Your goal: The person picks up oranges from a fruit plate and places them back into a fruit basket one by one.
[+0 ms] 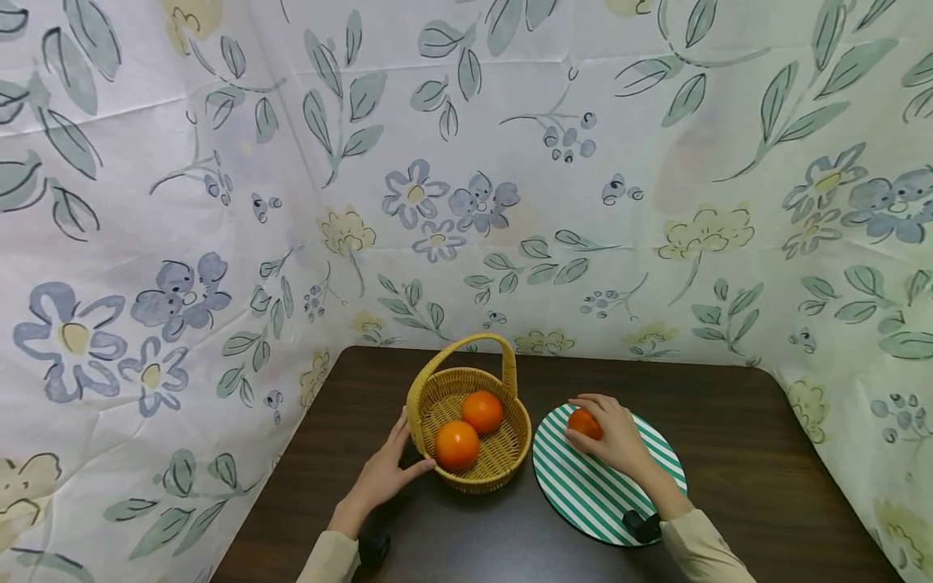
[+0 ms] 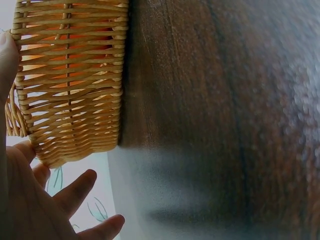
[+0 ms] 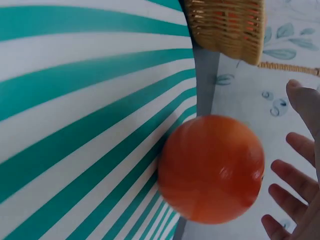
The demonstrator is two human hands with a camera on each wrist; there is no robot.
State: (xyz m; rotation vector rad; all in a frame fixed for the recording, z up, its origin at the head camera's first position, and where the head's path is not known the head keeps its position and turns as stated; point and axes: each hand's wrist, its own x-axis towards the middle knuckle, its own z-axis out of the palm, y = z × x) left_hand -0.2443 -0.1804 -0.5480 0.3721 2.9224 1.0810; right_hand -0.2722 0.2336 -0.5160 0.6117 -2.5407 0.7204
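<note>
A yellow wicker basket [image 1: 477,478] with an arched handle stands left of centre, two oranges [image 1: 457,445] inside it. My left hand [image 1: 382,474] is at the basket's left side, its thumb on the rim and its fingers spread along the weave; in the left wrist view, two fingers stick out straight, off the wicker [image 2: 75,100]. A third orange [image 3: 212,170] sits on a round green-and-white striped mat [image 1: 583,494]. Over that fruit hovers my right hand [image 1: 615,437]; its fingers [image 3: 295,180] are spread and show a gap to the orange in the right wrist view.
The dark wooden table [image 1: 736,461] has a back edge close behind the basket. Floral cloth [image 1: 554,202] hangs at the back and both sides. The mat lies just right of the basket.
</note>
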